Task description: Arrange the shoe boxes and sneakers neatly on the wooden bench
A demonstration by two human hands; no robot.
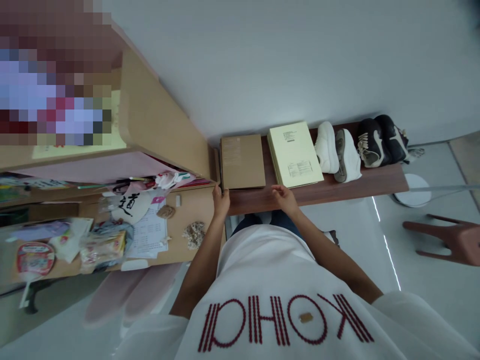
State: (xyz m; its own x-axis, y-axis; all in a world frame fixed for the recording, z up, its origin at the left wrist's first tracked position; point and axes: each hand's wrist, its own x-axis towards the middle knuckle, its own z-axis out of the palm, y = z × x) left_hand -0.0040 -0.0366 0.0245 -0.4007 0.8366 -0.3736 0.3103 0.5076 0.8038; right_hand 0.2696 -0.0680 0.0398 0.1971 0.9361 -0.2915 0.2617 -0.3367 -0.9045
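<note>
My left hand (221, 201) is at the front left corner of a stack of flat brown cardboard (243, 162) on a dark wood shelf (247, 200). Its thumb and finger stand apart, with nothing seen between them. At the near edge of a pale yellow stack of printed folders or paper (294, 150) is my right hand (285, 199), its fingers loosely bent and apart. I cannot tell whether either hand touches its stack. Both stacks lie flat, side by side, with a narrow gap between them.
White shoes (327, 148) and black shoes (375, 142) stand right of the stacks. On the left, a desk (187, 200) holds papers, a round fan (131, 206), bags and a hair tie (194, 234). A brown stool (455, 235) stands at right.
</note>
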